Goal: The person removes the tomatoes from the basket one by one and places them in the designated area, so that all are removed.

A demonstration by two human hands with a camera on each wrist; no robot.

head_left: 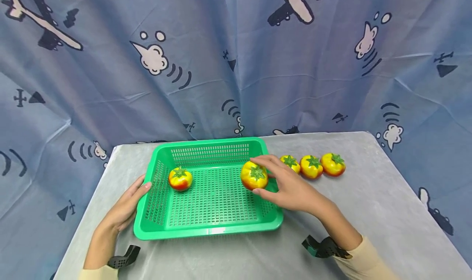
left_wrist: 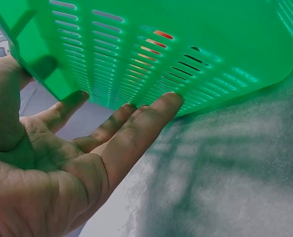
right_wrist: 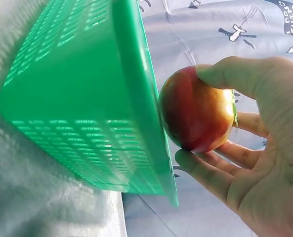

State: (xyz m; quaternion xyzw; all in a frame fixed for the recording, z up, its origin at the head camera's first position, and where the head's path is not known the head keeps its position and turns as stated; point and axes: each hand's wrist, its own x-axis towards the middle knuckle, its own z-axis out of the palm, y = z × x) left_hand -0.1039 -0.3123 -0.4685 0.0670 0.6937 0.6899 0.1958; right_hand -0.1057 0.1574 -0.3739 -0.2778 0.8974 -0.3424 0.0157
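A green plastic basket point(head_left: 214, 206) with slotted walls sits on the table. My left hand point(head_left: 127, 204) holds its left side, thumb over the rim; in the left wrist view the fingers point(left_wrist: 141, 131) lie against the outer wall. Between the thumb and fingers of my right hand point(head_left: 284, 185) is a yellow-and-red tomato point(head_left: 254, 176) with a green leafy top, held over the basket's right side. The right wrist view shows this tomato point(right_wrist: 198, 109) at the height of the rim point(right_wrist: 141, 89). Another tomato point(head_left: 180, 179) lies inside the basket, toward the left.
Three more tomatoes stand in a row right of the basket: one point(head_left: 290, 162) partly behind my right hand, a middle one point(head_left: 311, 167) and an outer one point(head_left: 333, 164). A pale cloth covers the table point(head_left: 372, 214). Behind it hangs a blue curtain point(head_left: 206, 67) with airplane prints.
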